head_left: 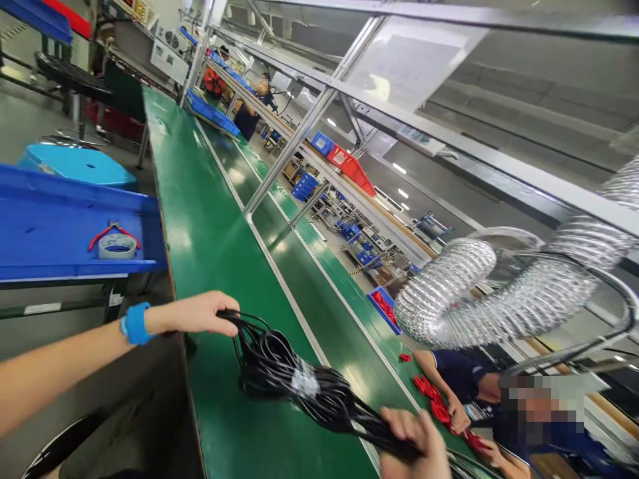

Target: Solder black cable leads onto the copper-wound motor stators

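A long bundle of black cable [264,356] stretches between my two hands above the green worktop [214,246]. Clear or whitish tape [305,380] is wrapped around its middle. My left hand [212,313], with a blue band at the wrist, pinches the loops at the bundle's far left end. At the lower right, my right hand [417,442] has its fingers wrapped round the other end. More black strands run past my right hand to the frame's lower right edge.
Across the bench a co-worker's hands [459,418] hold red bundles [434,402]. A silver flexible duct [449,299] hangs at right. Metal frame posts [294,163] rise from the bench. At left, a blue tray [50,226] holds red-handled pliers and a tape roll [117,246].
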A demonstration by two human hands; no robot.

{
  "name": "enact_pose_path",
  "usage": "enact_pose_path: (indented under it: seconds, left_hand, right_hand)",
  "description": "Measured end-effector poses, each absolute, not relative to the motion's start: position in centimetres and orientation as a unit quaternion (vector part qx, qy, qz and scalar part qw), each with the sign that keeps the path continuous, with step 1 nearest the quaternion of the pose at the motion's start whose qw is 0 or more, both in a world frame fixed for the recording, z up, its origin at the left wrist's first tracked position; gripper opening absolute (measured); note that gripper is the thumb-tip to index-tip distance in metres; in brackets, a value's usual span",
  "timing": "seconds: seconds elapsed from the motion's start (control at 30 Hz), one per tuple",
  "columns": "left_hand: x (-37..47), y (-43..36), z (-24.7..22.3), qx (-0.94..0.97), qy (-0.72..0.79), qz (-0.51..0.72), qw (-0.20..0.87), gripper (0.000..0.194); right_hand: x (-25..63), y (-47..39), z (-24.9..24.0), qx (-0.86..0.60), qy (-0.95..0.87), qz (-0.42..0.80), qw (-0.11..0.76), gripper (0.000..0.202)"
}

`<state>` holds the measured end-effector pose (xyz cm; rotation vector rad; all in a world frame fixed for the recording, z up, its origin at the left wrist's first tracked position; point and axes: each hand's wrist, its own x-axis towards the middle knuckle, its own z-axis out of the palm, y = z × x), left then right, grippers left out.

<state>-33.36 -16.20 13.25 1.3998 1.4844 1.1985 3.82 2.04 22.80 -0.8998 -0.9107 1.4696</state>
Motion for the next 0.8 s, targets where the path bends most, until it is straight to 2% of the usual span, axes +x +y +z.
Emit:
enact_pose_path:
  seconds: [0.1,0.2,0.3,0.43,0.53,0.67,0.8]
  left_hand:
    - [-39.6,-16.6,13.0,0.543,0.666,0.435,0.269,0.042]
    - [-46.2,-15.9,14.1,0.527,0.764,0.35,0.127,0.059]
    - [-53.0,-14.1,15.5,0.471,0.851,0.233,-0.013,0.082]
    - [-60.4,-11.0,14.7,0.43,0.886,0.133,-0.113,0.107]
    - [-62.8,-9.3,10.3,0.382,0.909,0.109,-0.127,0.12]
    - [-62.7,-8.4,3.8,0.411,0.894,0.149,-0.101,0.111]
    - [-61.6,-9.1,3.1,0.4,0.897,0.159,-0.1,0.112]
  right_hand:
    - [-3.1,2.1,17.2,-0.348,-0.417,0.68,0.493,0.04]
    - [-10.5,3.0,13.9,-0.312,-0.418,0.733,0.436,0.038]
    - [-18.0,4.4,11.9,-0.266,-0.416,0.755,0.432,0.029]
    - [-25.9,5.2,8.4,-0.258,-0.402,0.779,0.406,0.019]
    - [-28.9,5.4,5.3,-0.268,-0.371,0.799,0.39,0.018]
    - [-29.7,6.0,2.6,-0.267,-0.321,0.824,0.383,0.011]
    - [-29.4,6.9,2.1,-0.263,-0.282,0.844,0.373,0.01]
